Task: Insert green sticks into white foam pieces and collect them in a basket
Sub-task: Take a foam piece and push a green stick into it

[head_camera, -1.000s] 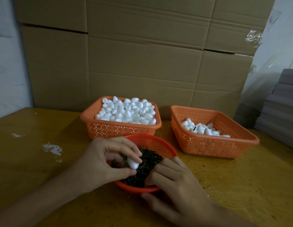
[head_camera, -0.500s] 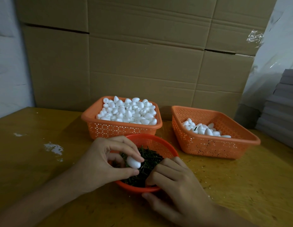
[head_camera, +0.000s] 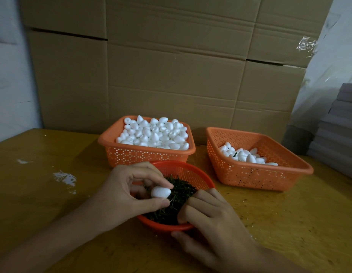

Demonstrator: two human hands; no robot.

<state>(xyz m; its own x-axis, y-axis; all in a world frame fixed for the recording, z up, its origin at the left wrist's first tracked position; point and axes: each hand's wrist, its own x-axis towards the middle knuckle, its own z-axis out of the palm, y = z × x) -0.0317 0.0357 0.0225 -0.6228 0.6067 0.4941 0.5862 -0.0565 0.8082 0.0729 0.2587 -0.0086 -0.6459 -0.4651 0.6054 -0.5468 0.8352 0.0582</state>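
Item: our left hand (head_camera: 120,196) pinches one white egg-shaped foam piece (head_camera: 161,192) above the round orange mesh bowl (head_camera: 190,168) of thin green sticks (head_camera: 179,198), presumably steadied for piercing. Our right hand (head_camera: 214,219) curls among them, and we cannot tell whether it grasps one. The rectangular orange plastic basket (head_camera: 259,174) stands at the right, part-filled.

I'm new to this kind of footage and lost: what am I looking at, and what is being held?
No machine here: one camera worn on a person's head looks down at their two bare hands. On the wooden table stand a full basket of white foam pieces, a second basket holding a few, and in front a round basket of green sticks. The left hand pinches one foam piece above the sticks. The right hand has its fingers curled among the sticks; whether it holds one is hidden.
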